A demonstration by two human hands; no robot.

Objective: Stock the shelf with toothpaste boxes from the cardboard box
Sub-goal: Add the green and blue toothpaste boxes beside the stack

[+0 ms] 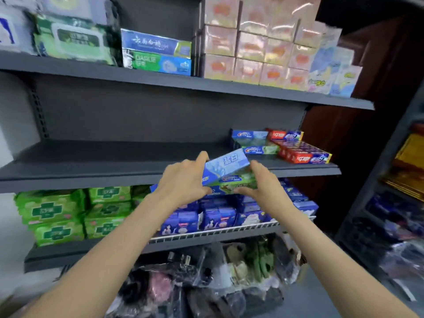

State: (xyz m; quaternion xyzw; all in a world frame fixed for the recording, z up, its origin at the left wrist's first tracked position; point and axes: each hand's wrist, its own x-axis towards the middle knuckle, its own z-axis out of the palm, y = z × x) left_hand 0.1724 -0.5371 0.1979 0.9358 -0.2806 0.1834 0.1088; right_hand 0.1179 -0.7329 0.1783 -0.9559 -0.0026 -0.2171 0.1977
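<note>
**Toothpaste boxes held up at the middle shelf's front edge**

Toothpaste boxes (pixel 226 177), a small bundle of them, sit between the two hands just in front of the middle shelf (pixel 91 166), at about its front edge. The left hand (pixel 183 180) grips the bundle's near-left end, thumb below and a finger hooked over the top; the right hand (pixel 263 182) closes round the right end, fingers curled under it. Both hands share the load, and neither is clearly nearer the shelf.

The bundle's long axis runs roughly left to right, tilted so its right end rides higher. The top box is pale blue with white lettering; beneath it shows a green-and-blue one. How many boxes are in the stack I cannot tell.

Ahead and to the right, toward the shelf's right end, lie the stocked boxes (pixel 284 145): blue and green ones and a red row. The bare stretch of shelf lies straight ahead and to the left, so the bundle probably needs only to go forward and settle flat beside them.

The cardboard box is out of sight.
</note>
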